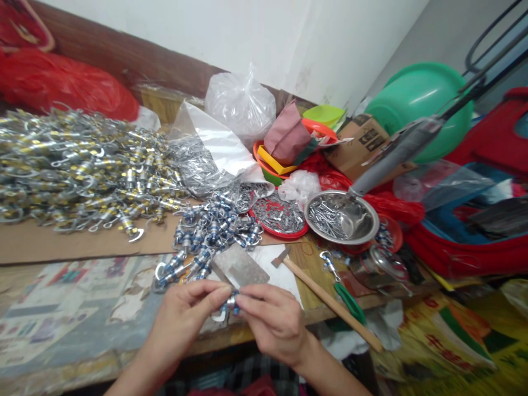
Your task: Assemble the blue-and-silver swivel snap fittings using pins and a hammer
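A: Item in hand?
B: One blue-banded metal swivel fitting (231, 302), pinched between both grips just above the near table (82, 308) edge. Left hand (183, 319): thumb and forefinger pressed together on its left end. Right hand (274, 322): fingertips closed on its right end.

A: Step, by judgement?
B: Assembly or checking of one piece; next likely calls for a fine twist or press.

A: Stock about the grip?
B: Blue-banded pile (210, 231) just beyond; flat metal block (239, 267) directly beyond; hammer (325, 297) to the right; gold-banded heap (78, 165) far left; steel bowl of pins (342, 217) beyond right.
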The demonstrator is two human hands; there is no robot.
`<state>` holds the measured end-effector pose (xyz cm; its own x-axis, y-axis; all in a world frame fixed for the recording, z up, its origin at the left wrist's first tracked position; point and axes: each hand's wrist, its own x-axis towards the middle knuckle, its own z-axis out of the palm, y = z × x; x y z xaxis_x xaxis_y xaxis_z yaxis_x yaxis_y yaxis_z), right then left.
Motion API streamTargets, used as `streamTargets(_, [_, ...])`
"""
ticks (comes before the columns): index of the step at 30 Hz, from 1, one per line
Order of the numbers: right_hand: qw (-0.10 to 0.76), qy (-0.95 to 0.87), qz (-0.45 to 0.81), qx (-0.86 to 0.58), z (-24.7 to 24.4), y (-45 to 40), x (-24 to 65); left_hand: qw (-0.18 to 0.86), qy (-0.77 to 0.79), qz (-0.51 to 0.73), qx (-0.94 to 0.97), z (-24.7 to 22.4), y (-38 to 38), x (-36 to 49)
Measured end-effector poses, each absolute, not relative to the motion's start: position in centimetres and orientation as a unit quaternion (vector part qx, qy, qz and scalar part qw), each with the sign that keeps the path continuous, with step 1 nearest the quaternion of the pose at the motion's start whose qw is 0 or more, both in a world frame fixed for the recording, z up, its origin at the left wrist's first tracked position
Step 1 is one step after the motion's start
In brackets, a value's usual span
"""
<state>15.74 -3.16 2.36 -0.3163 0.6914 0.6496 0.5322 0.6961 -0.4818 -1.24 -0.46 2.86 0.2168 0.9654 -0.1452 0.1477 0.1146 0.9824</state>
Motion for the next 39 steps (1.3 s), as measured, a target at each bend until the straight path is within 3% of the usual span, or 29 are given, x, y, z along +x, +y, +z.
streamTargets(3, [0.45, -0.76, 0.174, -0.436, 2.6, -3.6, 15.1, 0.64, 0.496, 0.401, 0.429, 2.0, -1.2, -0.6])
streamTargets(7, [0.346, -0.77, 0.274, -0.461, 3.5, -1.5, 16.5, 0.654, 0.503, 0.407, 0.391, 1.0, -1.4, -0.1])
streamTargets(9, [0.276, -0.786, 0.211, -0.511, 4.0, 1.5, 18.5, 0.64, 0.516, 0.42, 0.384, 0.5, -1.2, 0.1])
streamTargets(11, [0.177, -0.746, 0.042, -0.641, 4.3, 5.5, 20.7, 0.641, 0.512, 0.431, 0.376, 0.2, -0.7, 0.3])
streamTargets(12, [0.151, -0.728, 0.018, -0.668, 4.2, 7.5, 21.7, 0.648, 0.503, 0.432, 0.375, 0.2, -0.5, 0.4])
streamTargets(15, [0.082, -0.709, 0.009, -0.7, 3.2, 12.6, 23.6, 0.648, 0.508, 0.398, 0.403, 0.6, -0.1, 0.7])
streamTargets(19, [0.043, -0.701, 0.017, -0.711, 1.4, 15.1, 23.6, 0.573, 0.589, 0.346, 0.453, 1.5, -0.1, 1.1])
streamTargets(23, [0.084, -0.703, 0.027, -0.706, 0.7, 14.6, 24.0, 0.586, 0.585, 0.344, 0.442, 1.7, -0.3, 0.9])
streamTargets(28, [0.217, -0.687, 0.067, -0.69, 1.1, 13.3, 25.5, 0.66, 0.49, 0.31, 0.477, 2.0, 0.0, -0.4])
streamTargets(36, [0.398, -0.664, 0.252, -0.581, 2.4, 4.2, 19.9, 0.713, 0.427, 0.438, 0.343, 0.6, 0.0, 0.2])
streamTargets(39, [0.439, -0.692, 0.267, -0.508, 2.5, 1.0, 17.1, 0.715, 0.421, 0.455, 0.323, 0.2, 0.0, 0.4])
